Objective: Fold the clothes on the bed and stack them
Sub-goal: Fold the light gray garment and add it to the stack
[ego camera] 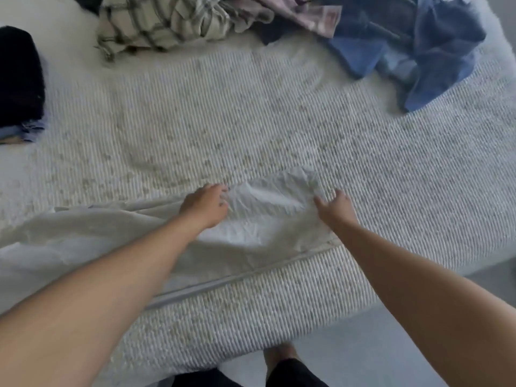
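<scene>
A white garment (259, 219) lies spread along the near edge of the bed (251, 107), trailing off to the left. My left hand (205, 203) rests on its upper left part with fingers curled into the cloth. My right hand (336, 206) touches the garment's right edge; the frame is blurred there, and I cannot make out whether the fingers pinch the cloth. At the far side lie a plaid cream garment (156, 20), a pinkish garment (301, 15) and blue clothes (413, 48), all crumpled.
A stack with a black folded piece (19, 76) on top sits at the left edge of the bed. The textured bedcover stretches between the white garment and the far pile. Grey floor (363, 344) and my feet show below the bed's near edge.
</scene>
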